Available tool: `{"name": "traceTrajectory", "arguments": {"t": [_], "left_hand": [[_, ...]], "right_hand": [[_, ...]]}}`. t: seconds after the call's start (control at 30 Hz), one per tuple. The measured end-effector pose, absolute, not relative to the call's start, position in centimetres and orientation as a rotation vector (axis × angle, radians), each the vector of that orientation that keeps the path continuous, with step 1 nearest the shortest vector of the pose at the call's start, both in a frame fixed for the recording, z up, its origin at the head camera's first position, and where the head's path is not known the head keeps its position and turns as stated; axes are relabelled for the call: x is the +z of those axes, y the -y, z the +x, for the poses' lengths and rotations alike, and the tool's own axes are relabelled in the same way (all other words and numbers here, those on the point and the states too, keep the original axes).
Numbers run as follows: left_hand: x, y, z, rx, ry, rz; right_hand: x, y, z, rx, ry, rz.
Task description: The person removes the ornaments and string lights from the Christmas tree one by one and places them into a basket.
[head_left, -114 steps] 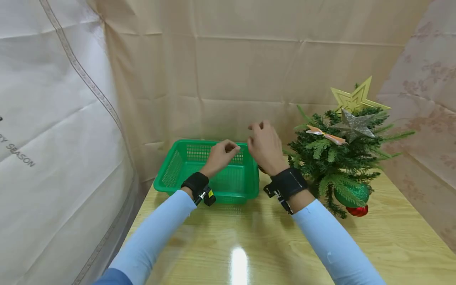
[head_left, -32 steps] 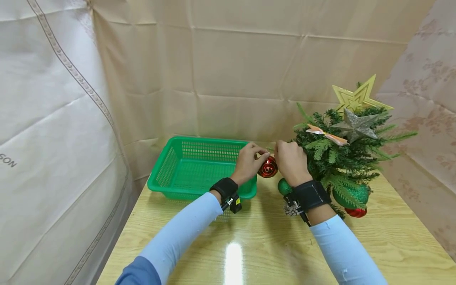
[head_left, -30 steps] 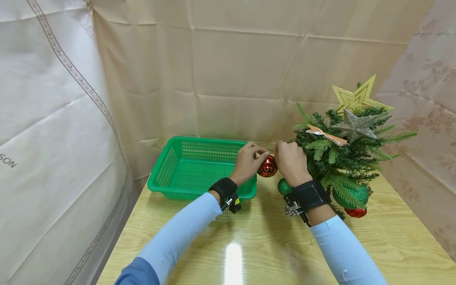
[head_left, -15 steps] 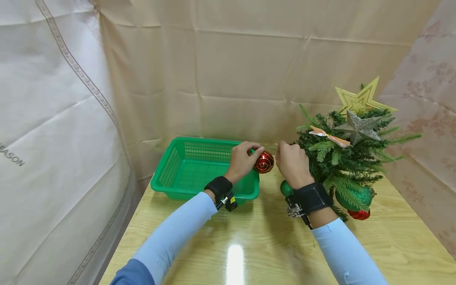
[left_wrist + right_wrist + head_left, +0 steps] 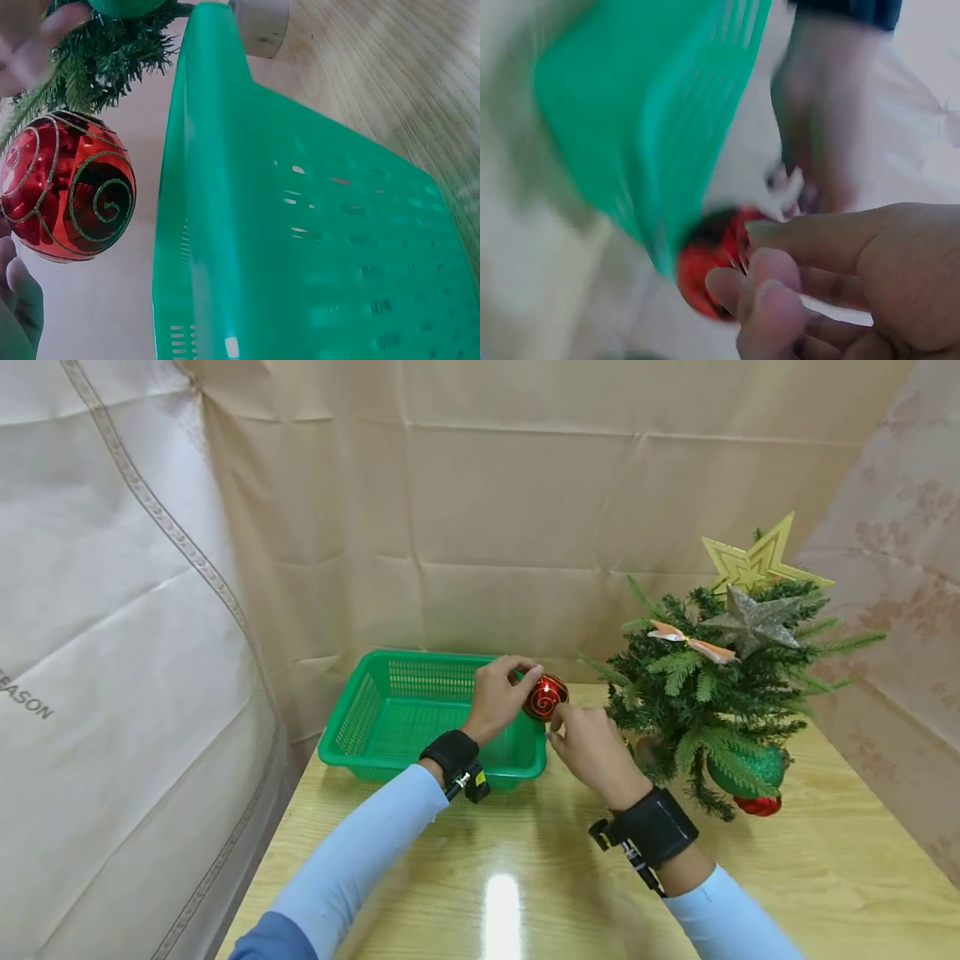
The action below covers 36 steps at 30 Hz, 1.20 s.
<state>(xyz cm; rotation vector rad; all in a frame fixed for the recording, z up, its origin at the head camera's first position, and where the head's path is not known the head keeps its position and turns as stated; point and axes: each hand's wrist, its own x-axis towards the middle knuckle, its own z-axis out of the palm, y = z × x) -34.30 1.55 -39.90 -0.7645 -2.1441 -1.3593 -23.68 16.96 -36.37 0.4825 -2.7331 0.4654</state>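
Beside the basket's right rim, my left hand [image 5: 498,693] pinches a red Christmas bauble [image 5: 546,697] at its top. Gold swirls run over the bauble [image 5: 71,187], shiny red in the left wrist view, where my left fingers [image 5: 26,292] show at the lower left edge. My right hand [image 5: 596,752] is just to the bauble's lower right, fingers loosely bent. In the right wrist view, which is blurred, its fingers [image 5: 772,292] overlap the bauble. The left wrist view shows a gap between the right hand and the bauble. The bauble's hanger is hidden by my left fingers.
A green plastic basket [image 5: 341,756] stands under and left of my left hand. At right, a small Christmas tree [image 5: 675,702] carries a gold star [image 5: 750,564], a silver star [image 5: 753,622], a ribbon bow [image 5: 693,642], a green bauble [image 5: 750,772] and a red one [image 5: 759,806].
My left hand has shifted the bauble leftward to the basket rim. My right hand has left the tree's left side and come down and left. A small green ball and a cone no longer show.
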Motion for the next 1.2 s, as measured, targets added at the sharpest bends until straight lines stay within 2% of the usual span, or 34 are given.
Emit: {"name": "traceTrajectory", "arguments": {"t": [0.17, 0.4, 1.2], "left_hand": [[-40.1, -1.1, -34.1, -1.350, 2.142, -0.760], [-40.3, -0.8, -34.1, -1.356, 2.130, -0.789], [-40.1, 0.9, -33.9, -1.391, 2.146, -0.715]], "right_hand": [[-39.1, -15.8, -22.9, 0.471, 2.774, 0.593], [-41.4, -15.7, -22.0, 0.575, 2.694, 0.562], [-42.1, -15.5, -21.7, 0.665, 2.701, 0.507]]}}
